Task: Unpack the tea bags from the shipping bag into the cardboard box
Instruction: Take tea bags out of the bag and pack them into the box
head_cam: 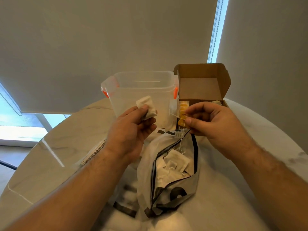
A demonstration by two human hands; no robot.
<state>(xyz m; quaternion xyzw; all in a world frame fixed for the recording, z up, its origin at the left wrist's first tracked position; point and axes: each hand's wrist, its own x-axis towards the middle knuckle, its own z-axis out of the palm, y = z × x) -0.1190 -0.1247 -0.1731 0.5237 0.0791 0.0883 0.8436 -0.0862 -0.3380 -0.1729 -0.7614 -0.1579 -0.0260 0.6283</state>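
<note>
My left hand (131,129) pinches a white tea bag (146,107) between thumb and fingers, held up in front of the clear tub. My right hand (213,120) pinches a yellow tag (183,116); thin strings run from it toward the left-hand tea bag and down into the shipping bag. The white shipping bag (166,177) lies open on the table below both hands, with several tea bags (175,162) inside. The cardboard box (203,85) stands open at the back right, behind my right hand, with yellow tags and a tea bag at its bottom.
A clear plastic tub with orange clips (141,95) stands left of the box. A paper with a barcode (95,152) lies left of the shipping bag. The round marble table (50,147) ends near a window at the left.
</note>
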